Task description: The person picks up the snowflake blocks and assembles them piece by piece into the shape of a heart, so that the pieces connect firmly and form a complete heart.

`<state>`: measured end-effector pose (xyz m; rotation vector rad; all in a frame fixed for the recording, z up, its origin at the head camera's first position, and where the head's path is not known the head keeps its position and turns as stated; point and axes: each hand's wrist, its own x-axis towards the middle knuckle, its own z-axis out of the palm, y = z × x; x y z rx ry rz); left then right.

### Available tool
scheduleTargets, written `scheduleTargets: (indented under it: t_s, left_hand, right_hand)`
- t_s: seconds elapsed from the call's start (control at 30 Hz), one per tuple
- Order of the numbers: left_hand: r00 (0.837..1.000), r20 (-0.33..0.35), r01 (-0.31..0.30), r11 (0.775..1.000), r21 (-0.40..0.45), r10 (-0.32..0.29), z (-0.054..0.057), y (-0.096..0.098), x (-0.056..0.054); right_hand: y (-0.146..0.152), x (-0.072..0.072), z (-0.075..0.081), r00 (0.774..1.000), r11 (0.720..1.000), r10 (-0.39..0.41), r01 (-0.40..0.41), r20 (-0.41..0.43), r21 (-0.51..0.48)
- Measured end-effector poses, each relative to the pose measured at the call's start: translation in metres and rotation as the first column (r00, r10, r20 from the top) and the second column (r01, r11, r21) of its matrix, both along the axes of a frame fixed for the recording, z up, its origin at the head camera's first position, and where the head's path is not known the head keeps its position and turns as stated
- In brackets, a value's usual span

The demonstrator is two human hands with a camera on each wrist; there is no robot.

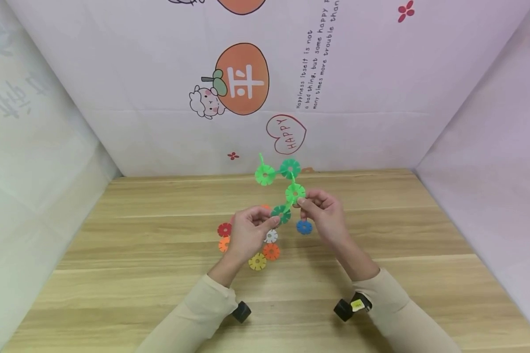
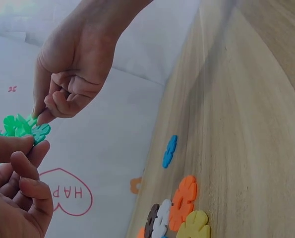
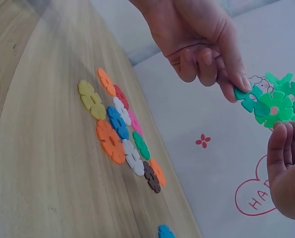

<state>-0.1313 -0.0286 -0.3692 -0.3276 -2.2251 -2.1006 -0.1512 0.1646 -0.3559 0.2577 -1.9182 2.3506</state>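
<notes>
A chain of interlocked green notched plastic discs (image 1: 265,175), some light and some darker green, is held above the table between both hands. My left hand (image 1: 247,233) pinches the dark green disc (image 1: 281,214) at the near end between thumb and fingers. With thumb and fingertips, my right hand (image 1: 328,218) pinches the light green disc (image 1: 295,193) beside it. The rest of the chain reaches up and away, its far end free. The right wrist view shows the discs slotted crosswise into one another at the notches (image 3: 274,110).
Loose flat discs lie on the wooden table below the hands: blue (image 1: 304,227), yellow (image 1: 257,262), orange (image 1: 271,252), white (image 1: 271,236) and red (image 1: 224,229). Brown (image 3: 151,177), pink (image 3: 135,122) and green (image 3: 141,145) ones show in the right wrist view. A printed cloth (image 1: 159,98) hangs behind.
</notes>
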Motion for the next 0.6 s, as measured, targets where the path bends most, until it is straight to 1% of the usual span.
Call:
scheduleTargets:
  t_s: [0.17,0.37,0.47,0.6]
  left_hand:
    - [1.000,0.014,-0.017,1.000,0.002,0.017,0.0006,0.0009,0.0006]
    - [0.999,0.026,-0.046,0.999,-0.013,0.046,0.0010,0.0012,-0.0003]
    - [0.998,0.036,-0.041,0.999,-0.005,0.042,0.0008,0.0009,-0.0017]
    - [0.997,0.077,-0.025,0.999,0.019,0.023,-0.0012,-0.0008,-0.0043]
  right_hand:
    - [-0.0002,0.0004,0.0003,1.000,1.000,0.002,-0.002,0.009,-0.006]
    - [0.0000,-0.0003,-0.0021,0.999,0.999,0.031,-0.031,0.012,-0.030]
    - [0.0000,-0.0006,-0.0030,0.999,0.999,0.034,-0.034,0.011,-0.029]
    - [0.0001,-0.0014,-0.0032,0.999,0.999,0.037,-0.036,0.003,-0.009]
